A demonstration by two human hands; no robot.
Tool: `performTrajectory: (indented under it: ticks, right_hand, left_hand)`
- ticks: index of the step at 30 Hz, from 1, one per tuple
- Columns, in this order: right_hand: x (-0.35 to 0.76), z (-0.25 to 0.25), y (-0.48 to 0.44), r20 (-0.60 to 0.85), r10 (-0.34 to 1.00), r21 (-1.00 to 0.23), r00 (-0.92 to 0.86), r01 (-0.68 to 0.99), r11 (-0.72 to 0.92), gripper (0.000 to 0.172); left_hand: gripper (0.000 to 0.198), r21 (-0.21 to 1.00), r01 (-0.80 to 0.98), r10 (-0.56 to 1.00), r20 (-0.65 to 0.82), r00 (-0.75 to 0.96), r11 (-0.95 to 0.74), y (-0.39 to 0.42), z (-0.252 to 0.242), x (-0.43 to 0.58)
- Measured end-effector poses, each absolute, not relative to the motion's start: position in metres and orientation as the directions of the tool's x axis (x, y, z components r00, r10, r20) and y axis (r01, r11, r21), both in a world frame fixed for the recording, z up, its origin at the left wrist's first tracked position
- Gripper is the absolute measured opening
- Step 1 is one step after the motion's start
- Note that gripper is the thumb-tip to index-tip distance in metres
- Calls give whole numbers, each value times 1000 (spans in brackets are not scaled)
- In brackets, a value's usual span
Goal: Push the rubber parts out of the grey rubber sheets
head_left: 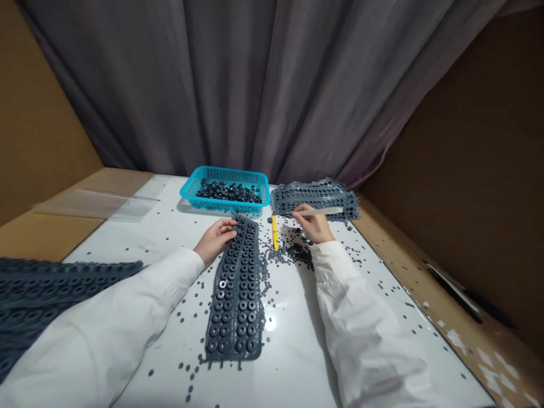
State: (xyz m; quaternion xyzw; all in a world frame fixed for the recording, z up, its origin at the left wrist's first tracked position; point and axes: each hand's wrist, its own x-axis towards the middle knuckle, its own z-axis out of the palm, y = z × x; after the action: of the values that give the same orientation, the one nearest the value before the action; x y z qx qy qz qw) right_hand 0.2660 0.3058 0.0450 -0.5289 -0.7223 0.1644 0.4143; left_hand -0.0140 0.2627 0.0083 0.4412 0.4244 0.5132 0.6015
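A long dark grey rubber sheet [235, 294] with rows of raised rings lies lengthwise in front of me. My left hand [216, 241] pinches its far left edge, thumb and fingers closed around it. In my right hand [314, 225] is a slim white stick-like tool [327, 211], held like a pen with its thin tip pointing left, apart from the sheet. Beneath and beside that hand, small black discs [297, 252] are heaped and scattered. A yellow strip-shaped tool [275, 233] lies between the sheet and my right hand.
A blue basket [225, 205] with black pieces stands at the back. Right of it lies another perforated rubber sheet [314, 195]. More ringed sheets [63, 286] lie at the left, near clear plastic sheets [106, 205]. A dark, thin tool [453, 292] rests on the cardboard at right.
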Motion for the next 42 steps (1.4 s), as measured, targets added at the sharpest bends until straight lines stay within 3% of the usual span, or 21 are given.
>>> performTrajectory:
  ticks: [4,7,11,14,19,25,42]
  right_hand:
    - [214,38,283,433,883,-784,-182,407,469,17]
    - [177,22,269,259,940,-954,-223,93,285,27]
    - [160,8,260,134,966,-984,-221,-143,104,40]
    - [161,11,257,158,963,-982,-220,-135,131,34]
    - [161,20,250,364,919,-931,-150,-63,359,23]
    - [161,20,243,357,907,-934,-223,-103,342,21]
    - [164,20,240,419,863,-878,-283,116,464,16]
  left_hand:
    - [44,962,-261,994,-65,90,87,262,8,-14]
    - [48,959,-264,993,-76,95,98,263,7,-15]
    - [50,960,-263,993,-74,95,96,262,6,-15]
    - [49,962,-253,992,-78,97,100,260,6,-14]
    - [48,966,-237,992,-89,91,108,258,7,-11]
    - [49,963,-242,991,-94,95,115,259,8,-11]
    - [47,957,-266,993,-96,74,113,258,10,-9]
